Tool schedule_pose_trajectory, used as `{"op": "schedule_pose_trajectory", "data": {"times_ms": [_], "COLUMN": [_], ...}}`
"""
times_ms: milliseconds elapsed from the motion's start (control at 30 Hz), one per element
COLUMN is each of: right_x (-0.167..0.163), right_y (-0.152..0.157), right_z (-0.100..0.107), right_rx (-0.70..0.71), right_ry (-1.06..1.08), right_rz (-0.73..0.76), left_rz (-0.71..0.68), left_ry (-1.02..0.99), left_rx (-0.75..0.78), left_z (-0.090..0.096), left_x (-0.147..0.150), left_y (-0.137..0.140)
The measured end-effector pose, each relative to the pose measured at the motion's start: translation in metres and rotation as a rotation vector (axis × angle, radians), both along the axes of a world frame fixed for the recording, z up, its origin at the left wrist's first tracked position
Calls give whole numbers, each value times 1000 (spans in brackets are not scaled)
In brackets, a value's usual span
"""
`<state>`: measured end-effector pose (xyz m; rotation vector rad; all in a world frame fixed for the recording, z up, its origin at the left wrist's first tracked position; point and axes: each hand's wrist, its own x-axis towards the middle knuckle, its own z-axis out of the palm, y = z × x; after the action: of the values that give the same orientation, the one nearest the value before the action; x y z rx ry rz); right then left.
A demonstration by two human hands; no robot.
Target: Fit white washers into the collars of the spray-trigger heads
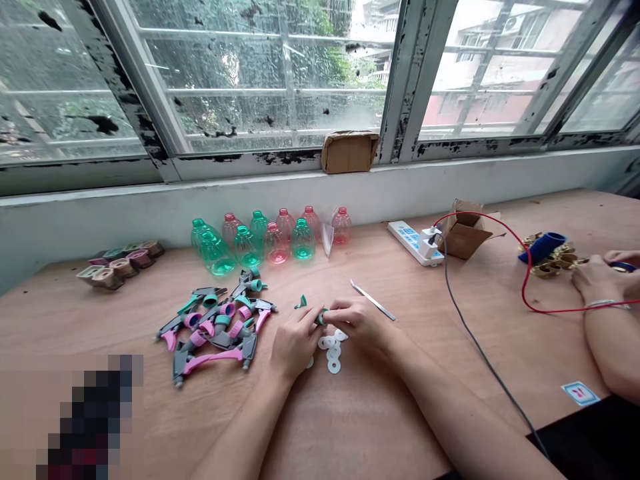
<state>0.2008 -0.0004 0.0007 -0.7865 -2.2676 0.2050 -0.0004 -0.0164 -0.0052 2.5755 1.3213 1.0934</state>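
My left hand is wrapped round a spray trigger head, whose green collar and green trigger show past the fingers. At the mouth of that collar, the fingertips of my right hand are pinched together; whatever is between them is hidden. Several flat white ring washers lie on the table just below both hands. To the left is a heap of grey spray trigger heads with pink or green parts. A pair of metal tweezers rests beyond my right hand.
Clear green and red bottles stand along the wall. At the back left are small hexagonal pieces. A power strip, a red cable and a cardboard box lie rightward. A co-worker's hands are at far right.
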Motion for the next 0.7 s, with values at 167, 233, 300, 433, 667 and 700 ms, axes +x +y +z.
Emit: {"op": "schedule_pose_trajectory", "data": {"times_ms": [167,233,300,433,667,700], "right_x": [0,0,-1,-3,-6,-7], "right_y": [-2,-3,-4,-4,-5,-6], "right_z": [1,1,2,1,-5,-6], "right_rx": [-39,-44,-52,-63,-65,-69], "right_ry": [37,56,71,92,147,166], "right_rz": [1,-3,-2,6,-10,-12], "left_rz": [4,2,-1,0,11,11], "left_ry": [-38,-51,-68,-95,-116,-114], "left_rx": [-49,-57,-59,-61,-52,-48], "left_z": [-1,-2,-2,-3,-2,-2], "left_x": [0,-1,-1,-2,0,0], "left_y": [0,0,1,1,2,2]}}
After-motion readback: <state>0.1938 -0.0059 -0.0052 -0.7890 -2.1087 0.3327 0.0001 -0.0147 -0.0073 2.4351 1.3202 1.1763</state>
